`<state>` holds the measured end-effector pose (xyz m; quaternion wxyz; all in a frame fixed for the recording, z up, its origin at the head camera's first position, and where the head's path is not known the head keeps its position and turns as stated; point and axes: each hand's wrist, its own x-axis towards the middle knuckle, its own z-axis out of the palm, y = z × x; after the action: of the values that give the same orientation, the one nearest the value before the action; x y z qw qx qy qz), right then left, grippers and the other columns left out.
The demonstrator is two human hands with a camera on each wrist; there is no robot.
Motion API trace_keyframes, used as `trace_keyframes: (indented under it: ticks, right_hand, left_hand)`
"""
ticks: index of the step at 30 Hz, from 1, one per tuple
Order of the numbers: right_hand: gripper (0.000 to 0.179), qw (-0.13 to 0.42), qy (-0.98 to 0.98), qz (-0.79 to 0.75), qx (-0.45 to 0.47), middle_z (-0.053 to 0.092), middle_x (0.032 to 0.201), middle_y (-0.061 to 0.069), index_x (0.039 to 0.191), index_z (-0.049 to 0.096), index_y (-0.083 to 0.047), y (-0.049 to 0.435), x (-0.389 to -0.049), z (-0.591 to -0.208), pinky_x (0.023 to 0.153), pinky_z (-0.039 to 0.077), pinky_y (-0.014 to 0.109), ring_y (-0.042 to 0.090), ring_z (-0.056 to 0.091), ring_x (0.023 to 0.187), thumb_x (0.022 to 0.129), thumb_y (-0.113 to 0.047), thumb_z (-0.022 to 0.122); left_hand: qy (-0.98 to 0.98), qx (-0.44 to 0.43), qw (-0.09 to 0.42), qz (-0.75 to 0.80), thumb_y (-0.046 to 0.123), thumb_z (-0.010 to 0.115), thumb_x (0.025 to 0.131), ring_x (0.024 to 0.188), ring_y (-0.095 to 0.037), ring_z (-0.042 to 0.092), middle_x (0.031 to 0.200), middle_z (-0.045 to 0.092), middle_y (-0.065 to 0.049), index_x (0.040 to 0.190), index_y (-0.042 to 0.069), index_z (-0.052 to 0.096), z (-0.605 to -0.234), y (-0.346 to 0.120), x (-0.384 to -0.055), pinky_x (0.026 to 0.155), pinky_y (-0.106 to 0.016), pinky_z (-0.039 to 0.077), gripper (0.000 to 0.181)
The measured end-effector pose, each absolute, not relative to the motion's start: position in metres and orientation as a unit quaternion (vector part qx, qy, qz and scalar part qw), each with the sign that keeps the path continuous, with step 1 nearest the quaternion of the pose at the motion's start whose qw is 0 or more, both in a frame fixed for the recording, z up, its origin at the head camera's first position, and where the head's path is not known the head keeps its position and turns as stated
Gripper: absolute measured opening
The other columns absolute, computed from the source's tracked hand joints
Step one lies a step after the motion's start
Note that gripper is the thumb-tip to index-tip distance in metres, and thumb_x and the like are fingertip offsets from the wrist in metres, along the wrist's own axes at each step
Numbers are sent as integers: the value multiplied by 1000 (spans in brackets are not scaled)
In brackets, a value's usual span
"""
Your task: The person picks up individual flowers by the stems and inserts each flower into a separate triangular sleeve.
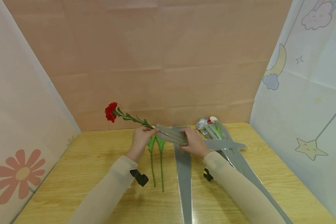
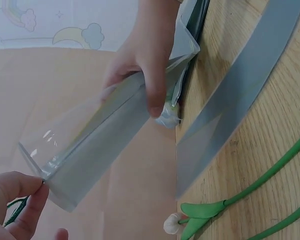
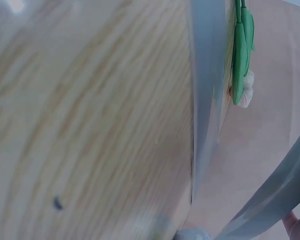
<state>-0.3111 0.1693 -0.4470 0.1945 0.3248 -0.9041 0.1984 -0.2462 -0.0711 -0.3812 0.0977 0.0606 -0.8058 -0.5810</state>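
Note:
My left hand (image 1: 140, 140) pinches the green stem of a red carnation (image 1: 111, 112) between thumb and fingers. The bloom points up and to the left, above the table's back edge. A clear-and-grey plastic flower sleeve (image 1: 170, 135) is held by my right hand (image 1: 194, 141), its thumb across the grey side in the left wrist view. The sleeve's wide mouth faces left, and my left fingertips (image 2: 35, 192) are right at its edge. The lower stem overlaps the sleeve in the head view. In the right wrist view, the sleeve (image 3: 275, 190) slants along the lower right.
Two white-budded flowers with green stems (image 1: 161, 165) lie on the wooden table (image 1: 100, 174). Beside them is a long flat grey sleeve (image 1: 184, 174). Wrapped flowers (image 1: 214, 127) and more sleeves lie at the right. Fabric walls (image 1: 168, 62) stand around the back and sides.

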Motion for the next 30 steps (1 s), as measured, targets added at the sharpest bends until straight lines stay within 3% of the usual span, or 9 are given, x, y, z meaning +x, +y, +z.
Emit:
trace_keyframes:
  ticks: [3, 8, 13, 16, 23, 30]
  right_hand:
    - [62, 195, -903, 202, 325, 59, 114, 9, 124, 54, -6, 170, -311, -447, 101, 38, 49, 25, 56, 104, 72, -21, 85]
    - [62, 196, -904, 200, 324, 59, 115, 8, 124, 53, -6, 170, -312, -447, 101, 37, 49, 25, 56, 105, 73, -22, 84]
    - [62, 199, -901, 197, 331, 59, 114, 8, 123, 53, -6, 171, -313, -448, 102, 38, 49, 25, 56, 104, 72, -21, 84]
    - [61, 202, -899, 200, 333, 59, 112, 8, 122, 54, -6, 171, -314, -448, 102, 38, 49, 25, 56, 103, 72, -20, 84]
    - [54, 217, -889, 219, 337, 60, 108, 9, 118, 56, -4, 171, -313, -449, 97, 41, 48, 26, 56, 99, 74, -17, 82]
    - [50, 231, -882, 234, 338, 60, 106, 10, 115, 55, -4, 171, -311, -447, 96, 41, 49, 27, 57, 97, 76, -16, 83]
  left_hand:
    - [-802, 70, 92, -586, 27, 73, 86, 89, -22, 53, 106, 64, -11, 96, 2, 72, -384, -72, -247, 71, -33, 45, 27]
    - [-783, 80, 64, -614, 26, 73, 86, 111, -30, 55, 114, 64, -14, 99, 1, 71, -388, -72, -248, 96, -49, 45, 28]
    - [-775, 80, 47, -626, 28, 73, 86, 119, -33, 51, 119, 60, -16, 104, 1, 69, -390, -72, -250, 102, -52, 42, 33]
    - [-772, 81, 42, -629, 29, 72, 87, 115, -31, 52, 119, 60, -16, 106, 1, 69, -390, -71, -250, 98, -49, 44, 34]
    - [-758, 79, 30, -647, 32, 67, 91, 91, -20, 46, 118, 58, -9, 105, 2, 67, -391, -71, -253, 68, -29, 41, 33]
    - [-741, 90, 42, -664, 34, 62, 95, 89, -17, 46, 104, 55, -3, 96, 6, 62, -398, -73, -256, 67, -29, 43, 29]
